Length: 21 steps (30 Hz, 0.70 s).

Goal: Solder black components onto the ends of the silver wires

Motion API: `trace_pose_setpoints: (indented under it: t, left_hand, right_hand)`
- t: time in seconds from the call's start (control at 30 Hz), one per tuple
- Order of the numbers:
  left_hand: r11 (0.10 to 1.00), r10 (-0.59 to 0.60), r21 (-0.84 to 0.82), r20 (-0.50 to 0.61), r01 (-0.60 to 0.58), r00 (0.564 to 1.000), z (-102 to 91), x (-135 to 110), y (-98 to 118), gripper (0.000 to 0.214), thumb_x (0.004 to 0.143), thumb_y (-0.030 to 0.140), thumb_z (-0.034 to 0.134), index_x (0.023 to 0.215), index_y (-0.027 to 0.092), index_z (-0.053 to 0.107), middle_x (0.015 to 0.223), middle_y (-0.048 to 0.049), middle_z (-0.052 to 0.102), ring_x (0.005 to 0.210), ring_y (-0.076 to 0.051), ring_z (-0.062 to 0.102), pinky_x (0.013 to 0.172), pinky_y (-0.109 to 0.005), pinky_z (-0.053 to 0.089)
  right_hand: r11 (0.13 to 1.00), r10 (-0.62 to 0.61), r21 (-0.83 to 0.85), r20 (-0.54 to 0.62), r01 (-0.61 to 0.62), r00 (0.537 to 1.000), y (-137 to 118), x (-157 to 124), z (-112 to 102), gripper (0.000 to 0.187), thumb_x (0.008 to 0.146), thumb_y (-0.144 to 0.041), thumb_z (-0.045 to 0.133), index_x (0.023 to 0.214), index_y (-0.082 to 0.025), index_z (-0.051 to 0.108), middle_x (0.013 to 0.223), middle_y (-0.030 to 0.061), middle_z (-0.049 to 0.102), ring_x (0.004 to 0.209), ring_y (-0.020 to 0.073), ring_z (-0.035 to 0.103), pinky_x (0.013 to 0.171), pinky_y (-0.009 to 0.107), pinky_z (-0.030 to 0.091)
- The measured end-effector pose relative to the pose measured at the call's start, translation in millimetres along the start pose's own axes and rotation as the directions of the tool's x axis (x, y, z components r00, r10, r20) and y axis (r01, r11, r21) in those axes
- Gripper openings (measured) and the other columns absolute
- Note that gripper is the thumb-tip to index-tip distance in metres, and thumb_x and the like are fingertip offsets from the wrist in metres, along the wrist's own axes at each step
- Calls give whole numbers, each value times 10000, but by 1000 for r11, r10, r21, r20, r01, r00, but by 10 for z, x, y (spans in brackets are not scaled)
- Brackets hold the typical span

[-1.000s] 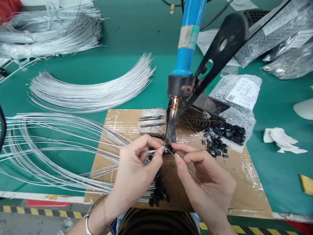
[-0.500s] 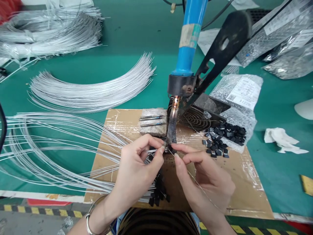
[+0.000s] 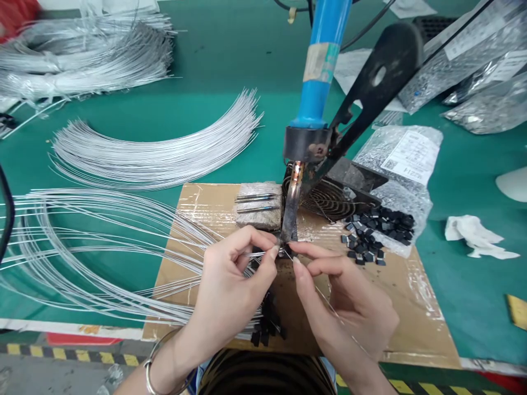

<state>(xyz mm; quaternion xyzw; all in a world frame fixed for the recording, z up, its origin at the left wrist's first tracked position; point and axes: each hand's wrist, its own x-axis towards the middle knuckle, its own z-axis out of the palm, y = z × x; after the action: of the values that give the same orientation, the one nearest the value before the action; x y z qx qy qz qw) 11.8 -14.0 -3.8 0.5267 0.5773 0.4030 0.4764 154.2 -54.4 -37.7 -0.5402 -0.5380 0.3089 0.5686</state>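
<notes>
In the middle of the head view, a soldering iron (image 3: 321,71) with a blue handle is clamped tip-down in a black metal stand (image 3: 370,82). My left hand (image 3: 234,280) pinches a thin white wire (image 3: 256,254) between thumb and index finger, its end right at the iron's tip. A small part at that end is mostly hidden by the fingertips. From the other side, my right hand (image 3: 349,302) pinches a thin strand of solder wire (image 3: 335,312), its end reaching the tip too. Below my left hand lie wires with black connectors (image 3: 267,329) on their ends.
A cardboard sheet (image 3: 403,312) lies under the work. On it are a cleaning pad (image 3: 258,216) bearing two dark rods and a pile of small black connectors (image 3: 370,236). Bundled white wires (image 3: 160,153) lie left; plastic bags (image 3: 411,153) and crumpled tissue (image 3: 480,236) lie right.
Both hands stay almost in place at the iron's tip. The right hand has shifted very slightly; the whole view has moved a touch.
</notes>
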Motion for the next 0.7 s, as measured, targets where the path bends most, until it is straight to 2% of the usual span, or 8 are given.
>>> trace_pose_setpoints:
  t: [0.43,0.7]
  left_hand:
    - [1000,1,10,17,-1,1000,-4,1,-23,132,859,99,672,761,186,688,822,0,754,778,-133,709,687,-191,539]
    - [1000,15,-22,4,-15,1000,0,-23,-10,147,853,70,678,755,179,687,832,4,759,777,-105,712,709,-149,547]
  right_hand:
    - [1000,-29,-13,-5,29,1000,23,1,3,180,870,-28,717,870,-205,685,1090,60,805,960,180,794,867,272,624]
    - [999,-44,-23,1,44,999,20,-11,-3,210,857,3,726,891,-201,689,1102,56,804,981,181,789,879,273,621]
